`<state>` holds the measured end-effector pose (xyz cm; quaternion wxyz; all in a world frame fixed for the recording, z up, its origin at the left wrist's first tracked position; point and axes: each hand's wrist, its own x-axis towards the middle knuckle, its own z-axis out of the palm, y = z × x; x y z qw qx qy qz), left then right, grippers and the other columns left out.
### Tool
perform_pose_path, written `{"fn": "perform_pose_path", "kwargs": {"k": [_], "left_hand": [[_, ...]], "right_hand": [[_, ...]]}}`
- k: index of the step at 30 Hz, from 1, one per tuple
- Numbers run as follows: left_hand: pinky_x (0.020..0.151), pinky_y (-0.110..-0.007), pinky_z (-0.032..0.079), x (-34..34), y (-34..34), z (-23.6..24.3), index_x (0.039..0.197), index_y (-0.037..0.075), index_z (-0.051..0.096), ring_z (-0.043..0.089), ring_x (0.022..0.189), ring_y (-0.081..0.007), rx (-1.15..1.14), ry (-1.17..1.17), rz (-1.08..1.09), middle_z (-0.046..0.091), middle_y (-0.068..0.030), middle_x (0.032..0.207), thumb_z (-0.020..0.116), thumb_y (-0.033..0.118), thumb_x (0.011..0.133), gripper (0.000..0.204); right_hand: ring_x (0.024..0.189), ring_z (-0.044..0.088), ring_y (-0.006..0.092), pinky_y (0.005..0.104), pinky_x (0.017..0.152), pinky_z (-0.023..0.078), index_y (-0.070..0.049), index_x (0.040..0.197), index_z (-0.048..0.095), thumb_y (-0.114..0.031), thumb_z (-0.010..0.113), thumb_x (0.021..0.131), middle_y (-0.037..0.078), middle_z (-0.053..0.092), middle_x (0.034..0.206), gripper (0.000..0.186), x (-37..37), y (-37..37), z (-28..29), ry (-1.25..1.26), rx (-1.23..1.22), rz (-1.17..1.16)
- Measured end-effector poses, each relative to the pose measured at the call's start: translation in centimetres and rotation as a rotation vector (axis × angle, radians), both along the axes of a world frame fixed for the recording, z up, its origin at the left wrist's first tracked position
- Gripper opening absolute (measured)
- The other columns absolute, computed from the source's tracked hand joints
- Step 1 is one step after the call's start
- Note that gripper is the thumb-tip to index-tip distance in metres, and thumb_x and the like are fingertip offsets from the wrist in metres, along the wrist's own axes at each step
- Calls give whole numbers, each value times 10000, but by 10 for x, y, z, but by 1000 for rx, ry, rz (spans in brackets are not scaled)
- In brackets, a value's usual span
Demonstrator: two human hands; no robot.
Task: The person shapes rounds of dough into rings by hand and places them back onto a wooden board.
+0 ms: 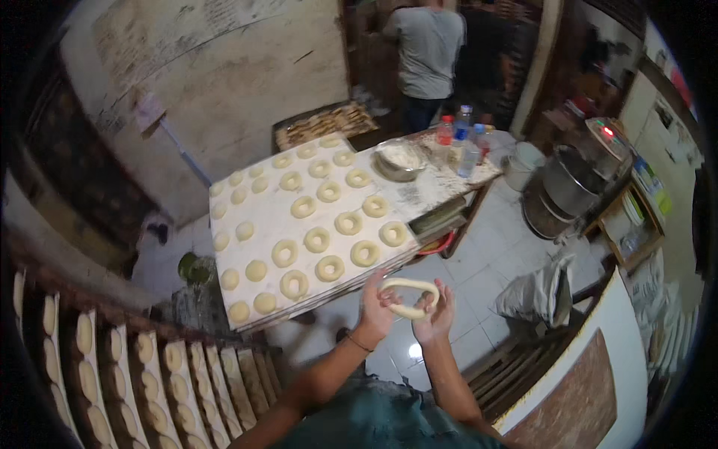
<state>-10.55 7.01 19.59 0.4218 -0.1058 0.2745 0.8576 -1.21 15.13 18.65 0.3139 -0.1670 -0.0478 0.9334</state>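
Note:
A pale dough ring (410,310), stretched into a wide oval, hangs in the air between my two hands. My left hand (375,307) grips its left side, with the fingers curled through the hole. On the other side my right hand (437,313) has its fingers hooked round the ring as well. Just beyond my hands lies a floured white board (258,213) on a table. Rows of dough rings (365,253) cover its right and middle parts. Along its left side sit round dough balls (265,302) without holes.
A metal bowl of flour (401,160) and several bottles (470,157) stand at the table's far right. Racks of dough trays (153,396) rise at my lower left. A large mixer (572,179), a plastic sack (535,292) and a white panel (598,374) are on the right. Another person (430,56) stands behind.

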Motion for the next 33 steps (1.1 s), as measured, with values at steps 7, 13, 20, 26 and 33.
{"fn": "perform_pose_path", "kwargs": {"k": [7, 13, 20, 26, 33], "left_hand": [[492, -262, 388, -107, -88, -33, 1150, 83, 467, 408, 471, -119, 279, -41, -265, 440, -30, 596, 400, 269, 902, 317], [639, -248, 418, -254, -148, -56, 1216, 67, 347, 488, 721, -132, -88, 341, 9, 504, -69, 925, 496, 196, 851, 415], [642, -235, 426, -348, -140, -86, 1298, -6, 148, 487, 676, -118, -783, 803, 78, 516, -78, 896, 555, 94, 826, 631], [850, -285, 397, -330, -168, -88, 1314, -20, 134, 502, 948, -199, -911, 1002, 165, 483, -136, 1079, 580, 73, 807, 681], [909, -342, 367, -290, -182, -51, 1297, 17, 224, 448, 1071, -235, -887, 862, 189, 430, -156, 1190, 574, 56, 803, 607]], "right_hand": [[350, 295, 26, 146, 335, 308, -122, 877, 460, -247, 480, 881, -49, 361, 524, 127, -131, -7, 5, -107, 79, 653], [685, 541, 95, 245, 591, 487, -75, 1200, 416, -263, 461, 882, 48, 536, 952, 372, -269, -56, -8, -219, 409, 1077], [919, 544, 229, 310, 857, 403, -82, 1212, 431, -220, 458, 859, 115, 546, 1059, 380, -404, -58, -31, -581, 1359, 837], [903, 540, 278, 344, 801, 425, -45, 1117, 497, -133, 516, 771, 179, 549, 1012, 358, -484, -48, -37, -422, 1825, 687], [894, 504, 350, 427, 797, 408, -54, 1022, 558, -169, 631, 638, 171, 539, 928, 407, -610, -53, -87, -439, 2488, 631]]}}
